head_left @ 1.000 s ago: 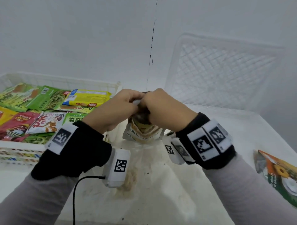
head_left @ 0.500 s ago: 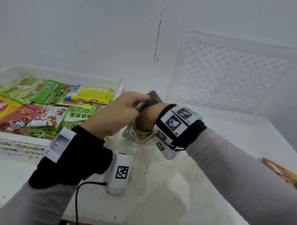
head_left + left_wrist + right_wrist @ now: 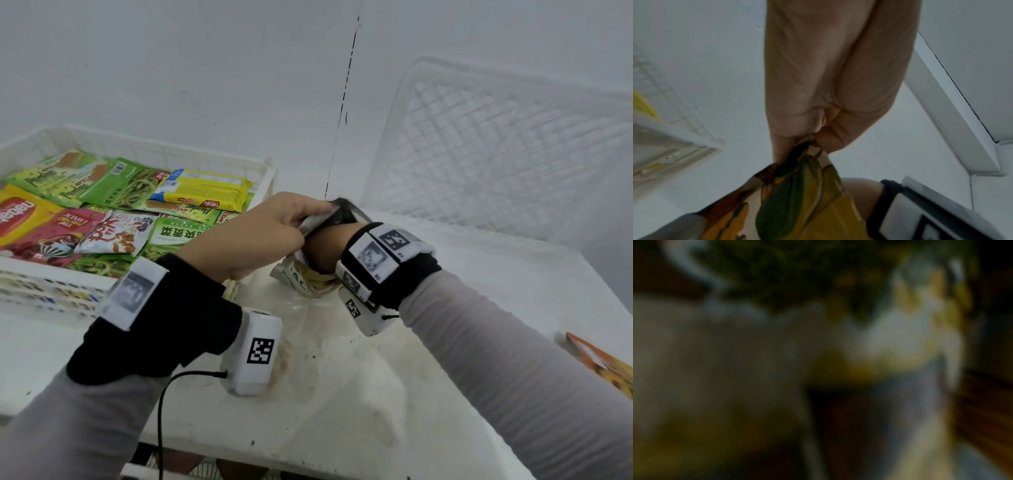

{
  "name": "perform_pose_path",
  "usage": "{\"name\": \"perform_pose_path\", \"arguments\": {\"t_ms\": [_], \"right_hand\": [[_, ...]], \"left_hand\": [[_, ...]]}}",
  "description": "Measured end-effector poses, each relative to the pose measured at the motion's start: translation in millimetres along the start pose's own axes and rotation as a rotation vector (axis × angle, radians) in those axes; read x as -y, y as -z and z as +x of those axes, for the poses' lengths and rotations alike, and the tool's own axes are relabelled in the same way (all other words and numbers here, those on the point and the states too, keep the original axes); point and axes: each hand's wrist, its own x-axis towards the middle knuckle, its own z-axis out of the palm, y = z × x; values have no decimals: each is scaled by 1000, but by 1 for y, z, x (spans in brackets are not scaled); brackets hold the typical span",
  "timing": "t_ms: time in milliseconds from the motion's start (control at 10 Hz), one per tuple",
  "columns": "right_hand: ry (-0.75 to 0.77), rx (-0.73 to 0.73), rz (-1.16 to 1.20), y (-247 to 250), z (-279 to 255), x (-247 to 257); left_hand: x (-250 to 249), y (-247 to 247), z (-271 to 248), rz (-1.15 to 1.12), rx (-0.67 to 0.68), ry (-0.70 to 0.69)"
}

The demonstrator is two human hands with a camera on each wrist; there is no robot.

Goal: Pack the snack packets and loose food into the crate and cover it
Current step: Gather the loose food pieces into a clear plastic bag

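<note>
Bench (image 3: 342, 394): white crate (image 3: 144, 150) at your far left edge, already layered with packets; a spare crate (image 3: 496, 144) leans at the far right. Open snack bag (image 3: 308, 277) stands mid-bench beside the crate. Your left hand (image 3: 260, 233) pinches its mouth wide. Your right hand is buried inside; grip cannot be told. Step, apparently: refilling loose food. Next: withdraw, seal, pack.

Readable print sits only on packets inside the white crate (image 3: 267, 178) — "nabati", upside down, on the yellow wafer pack (image 3: 202, 190); "Pandan" on a green packet (image 3: 51, 178); "JOMEI" on a red packet (image 3: 73, 222). Wrist tags carry square code patterns.
</note>
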Motion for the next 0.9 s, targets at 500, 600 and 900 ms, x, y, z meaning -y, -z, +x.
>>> {"name": "perform_pose_path", "arguments": {"t_ms": [500,600,900], "right_hand": [[884,-580,478,-21,-18,-85],[997,-534,713,-49,-24,-78],[863,-241,395,-127,28,-27]], "left_hand": [[-2,30,-14,160,218,-57],[2,35,-13,163,194,-20],[8,34,-24,129,233,-17]]}}
